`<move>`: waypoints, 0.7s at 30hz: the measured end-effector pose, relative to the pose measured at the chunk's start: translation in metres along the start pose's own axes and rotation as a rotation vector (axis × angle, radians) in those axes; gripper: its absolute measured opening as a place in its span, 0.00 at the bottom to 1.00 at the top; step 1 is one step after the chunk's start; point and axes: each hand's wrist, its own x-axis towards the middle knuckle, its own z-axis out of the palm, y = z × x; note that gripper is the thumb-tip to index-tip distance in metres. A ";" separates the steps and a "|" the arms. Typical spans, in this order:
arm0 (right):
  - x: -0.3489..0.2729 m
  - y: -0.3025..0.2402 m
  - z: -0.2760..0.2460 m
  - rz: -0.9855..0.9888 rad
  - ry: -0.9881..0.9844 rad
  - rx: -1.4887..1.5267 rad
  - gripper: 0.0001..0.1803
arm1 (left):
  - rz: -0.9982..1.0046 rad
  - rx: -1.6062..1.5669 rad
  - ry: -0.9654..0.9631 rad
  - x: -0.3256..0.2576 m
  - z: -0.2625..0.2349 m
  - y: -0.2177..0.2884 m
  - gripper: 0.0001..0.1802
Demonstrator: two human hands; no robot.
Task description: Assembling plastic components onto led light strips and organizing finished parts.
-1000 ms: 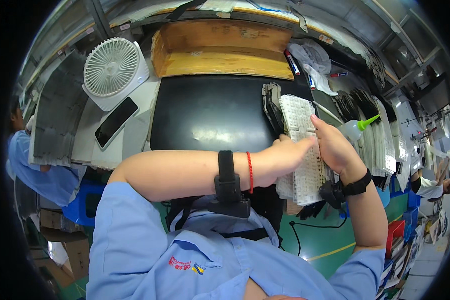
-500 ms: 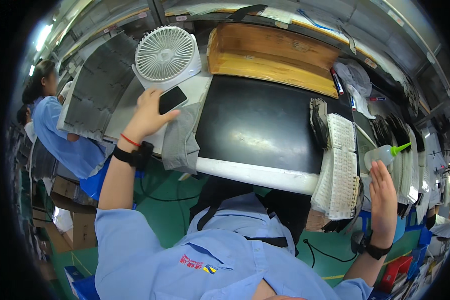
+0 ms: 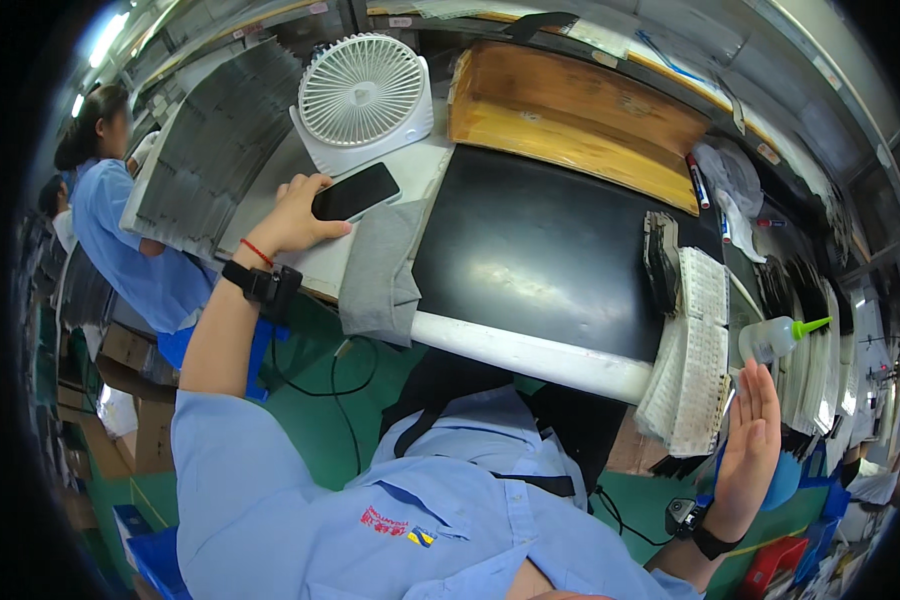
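My left hand (image 3: 295,214) is at the left end of a black-screened smartphone (image 3: 358,192), its fingers along the far side and its thumb at the near side, closed on it. Under and beside the phone, a grey cloth (image 3: 382,275) hangs over the table's front edge. On the right, my right hand (image 3: 750,440) is held up with its fingers stretched out and nothing in it. Closest to it are a clear squeeze bottle (image 3: 767,341) with a green nozzle and a stack of white keypad-like sheets (image 3: 705,350).
A white fan (image 3: 362,95) stands behind the phone. Beyond the black work mat (image 3: 540,255) lies an open wooden box (image 3: 580,125). Markers (image 3: 698,182) and a plastic bag are at the back right. Grey sheets (image 3: 215,150) lean at left, near a seated co-worker (image 3: 120,235).
My left hand has closed around the phone's left end, and the phone has shifted slightly left and nearer. My right hand has dropped a little toward me. The whole view has turned slightly.
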 end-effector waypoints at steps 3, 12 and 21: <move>-0.004 0.001 0.005 -0.030 0.009 -0.011 0.39 | 0.064 -0.054 -0.035 -0.003 -0.010 -0.009 0.39; -0.024 0.009 -0.009 -0.107 0.139 -0.026 0.37 | -0.016 -0.673 0.114 -0.025 -0.025 -0.060 0.26; -0.024 0.001 0.005 -0.131 0.171 -0.044 0.36 | 0.127 -0.099 -0.043 -0.009 -0.006 -0.021 0.46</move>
